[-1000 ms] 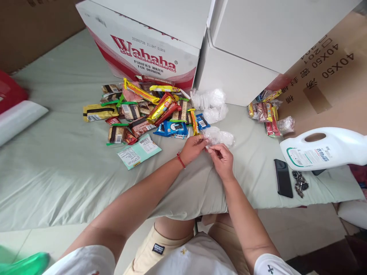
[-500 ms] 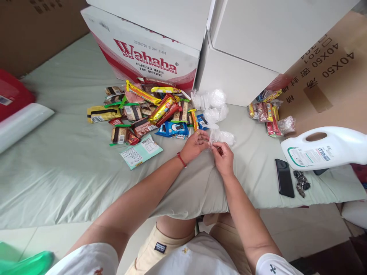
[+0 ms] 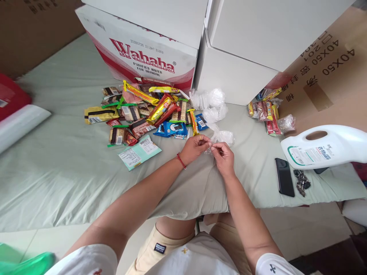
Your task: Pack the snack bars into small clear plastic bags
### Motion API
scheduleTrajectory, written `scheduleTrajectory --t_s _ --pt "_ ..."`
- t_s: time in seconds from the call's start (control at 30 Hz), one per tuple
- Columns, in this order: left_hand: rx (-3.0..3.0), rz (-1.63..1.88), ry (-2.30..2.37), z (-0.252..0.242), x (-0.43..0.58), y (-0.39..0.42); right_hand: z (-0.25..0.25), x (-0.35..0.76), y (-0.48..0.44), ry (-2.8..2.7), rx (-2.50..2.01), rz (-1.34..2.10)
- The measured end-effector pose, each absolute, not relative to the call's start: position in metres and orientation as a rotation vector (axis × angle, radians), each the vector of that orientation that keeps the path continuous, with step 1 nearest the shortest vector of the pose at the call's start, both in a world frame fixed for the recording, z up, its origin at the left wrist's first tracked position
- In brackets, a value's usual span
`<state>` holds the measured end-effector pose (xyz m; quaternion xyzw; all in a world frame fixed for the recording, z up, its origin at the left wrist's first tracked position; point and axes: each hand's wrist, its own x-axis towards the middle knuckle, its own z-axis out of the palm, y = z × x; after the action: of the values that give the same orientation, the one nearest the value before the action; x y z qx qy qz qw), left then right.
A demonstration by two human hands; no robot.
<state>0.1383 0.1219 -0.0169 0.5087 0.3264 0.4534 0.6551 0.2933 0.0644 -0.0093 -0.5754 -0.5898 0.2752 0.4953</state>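
Note:
My left hand (image 3: 196, 150) and my right hand (image 3: 224, 157) meet at the fingertips, both closed in a pinch on a clear plastic bag (image 3: 208, 151). Only a little crumpled film shows beneath the fingers. Just beyond them lies a bunched clear plastic bag (image 3: 226, 136), and several more balled-up plastic bags (image 3: 215, 98) run back toward the boxes. Left of these is a heap of wrapped snacks, among them a blue snack packet (image 3: 173, 128) and a yellow wrapped bar (image 3: 160, 109). A pale green packet (image 3: 139, 152) lies flat in front of the heap.
A Wahaha water carton (image 3: 143, 49) and white boxes (image 3: 235, 65) stand behind. Rightward are a smaller group of snack packets (image 3: 265, 112), a white jug (image 3: 323, 147), a black phone (image 3: 284, 177) and keys (image 3: 302, 183). The cloth-covered surface (image 3: 71, 183) ends near my knees.
My left fingers have drawn in from a looser spread to a tighter pinch beside my right fingertips. The film between the hands sits lower. The snacks stay put.

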Motion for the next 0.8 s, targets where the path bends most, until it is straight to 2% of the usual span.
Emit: scheduleTrajectory --t_s 0.23,0.63,0.8 --pt "1.146 0.996 0.784 -0.0157 0.1359 0.1242 -0.0185 0.2971 0.0657 -1.221 -1.416 0.819" --pt "1.183 0.941 0.735 -0.0137 0.1376 0.1224 -0.0168 0.2982 0.0653 -1.201 -1.407 0.825" --pt "1.136 0.955 0.707 -0.0118 0.1356 0.1227 -0.0125 0.2955 0.0661 -1.066 -1.321 0.941"
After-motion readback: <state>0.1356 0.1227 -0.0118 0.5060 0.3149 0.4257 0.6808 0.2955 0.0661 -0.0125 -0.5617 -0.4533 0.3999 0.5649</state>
